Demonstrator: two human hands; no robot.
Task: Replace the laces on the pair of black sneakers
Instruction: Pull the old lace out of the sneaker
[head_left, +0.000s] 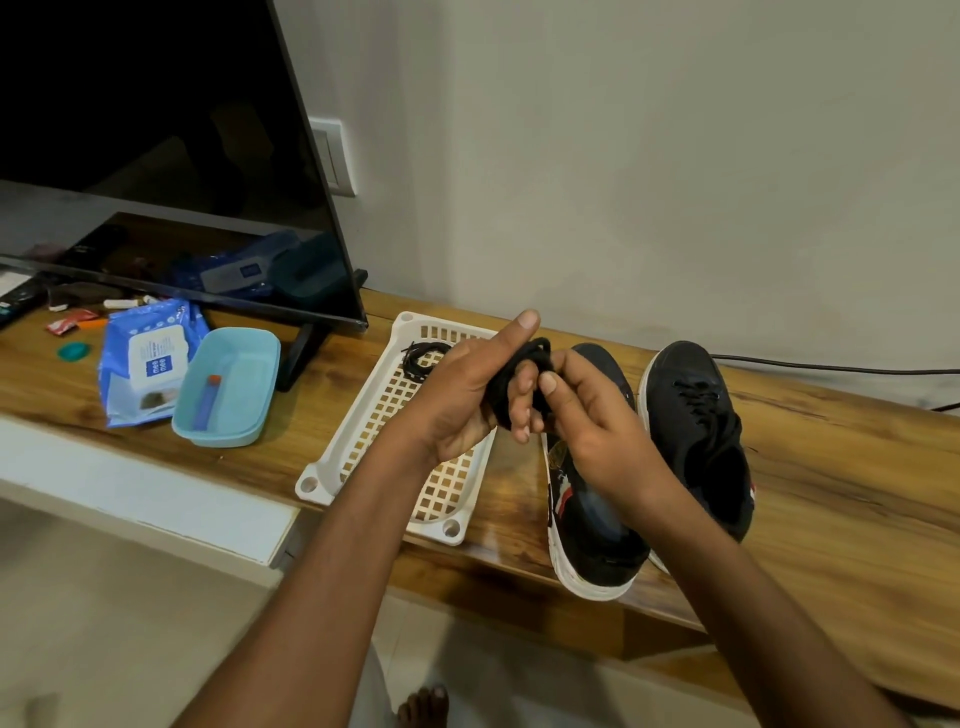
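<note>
- black coiled shoelace (524, 371) sits bunched in the left hand (470, 395), pinched by the right hand (597, 415).
- judgement: loosening either pinch could tangle the coil.

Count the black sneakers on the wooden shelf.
2: left sneaker partly behind the right hand; right sneaker beside it, still laced. None appear hidden.

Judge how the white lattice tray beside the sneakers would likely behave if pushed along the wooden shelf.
The white lattice tray looks like thin plastic full of holes, so probably light and easy to slide on the glossy wooden shelf. Its near corner seems to overhang the shelf edge, so a push toward the person might tip it off. The coiled lace inside would likely ride along.
</note>
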